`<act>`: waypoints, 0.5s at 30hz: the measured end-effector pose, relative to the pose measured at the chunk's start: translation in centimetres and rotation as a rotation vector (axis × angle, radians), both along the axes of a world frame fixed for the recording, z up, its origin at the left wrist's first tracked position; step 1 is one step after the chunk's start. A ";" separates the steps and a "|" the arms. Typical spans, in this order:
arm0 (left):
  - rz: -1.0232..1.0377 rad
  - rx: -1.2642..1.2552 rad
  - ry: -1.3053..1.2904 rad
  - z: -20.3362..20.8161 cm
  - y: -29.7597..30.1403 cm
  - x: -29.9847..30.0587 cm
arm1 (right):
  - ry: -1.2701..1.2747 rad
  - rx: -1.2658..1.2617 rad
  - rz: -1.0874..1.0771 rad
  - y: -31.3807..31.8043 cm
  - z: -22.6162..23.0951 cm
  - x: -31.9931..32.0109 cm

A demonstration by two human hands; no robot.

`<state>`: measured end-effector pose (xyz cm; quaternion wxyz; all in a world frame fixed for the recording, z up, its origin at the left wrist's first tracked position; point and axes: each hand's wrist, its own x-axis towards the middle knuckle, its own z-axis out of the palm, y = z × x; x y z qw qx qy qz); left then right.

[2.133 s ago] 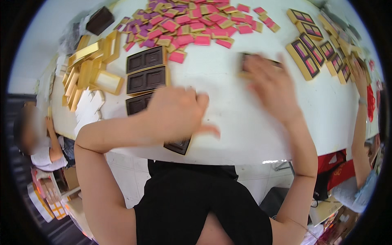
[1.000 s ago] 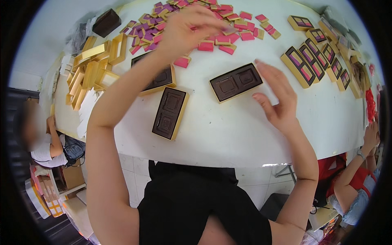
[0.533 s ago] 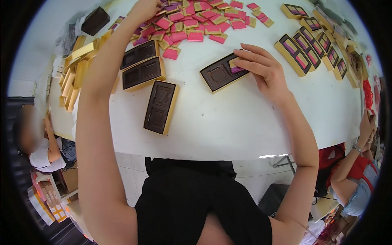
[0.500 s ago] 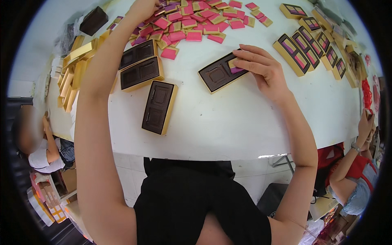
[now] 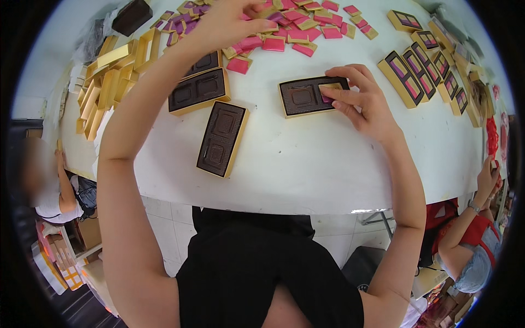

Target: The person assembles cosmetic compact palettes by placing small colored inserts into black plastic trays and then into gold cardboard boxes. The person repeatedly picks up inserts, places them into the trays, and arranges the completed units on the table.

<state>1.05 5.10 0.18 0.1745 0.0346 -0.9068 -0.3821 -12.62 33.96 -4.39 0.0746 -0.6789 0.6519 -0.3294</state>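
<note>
Head view. Any lettering on the wrapped pieces is too small to read. The right hand, fingertips narrowed at a purple-and-gold piece in the right compartment of a gold box, covers that box's right end; whether it pinches or presses cannot be told. The left hand, thumb and fingers parted over the pile, meets the upper frame edge; its grip cannot be told. White table extends from the gold box to the near edge.
</note>
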 end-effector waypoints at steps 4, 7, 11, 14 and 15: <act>-0.152 1.154 -0.195 -2.8 -0.3 -2.4 | 0.218 -0.063 0.025 0.4 0.1 0.3; -0.148 0.773 -0.161 -4.7 0.6 -4.3 | 0.362 -0.042 0.022 0.8 -0.1 0.6; -0.126 -0.470 0.064 -4.6 2.0 -5.7 | 0.334 0.011 0.020 0.9 -0.5 0.6; -0.104 -0.572 -0.086 -4.4 1.9 -6.0 | 0.321 0.008 0.027 1.0 -0.3 0.7; -0.060 -0.474 -0.084 -3.8 2.1 -6.0 | 0.337 0.001 0.022 1.0 -0.2 0.8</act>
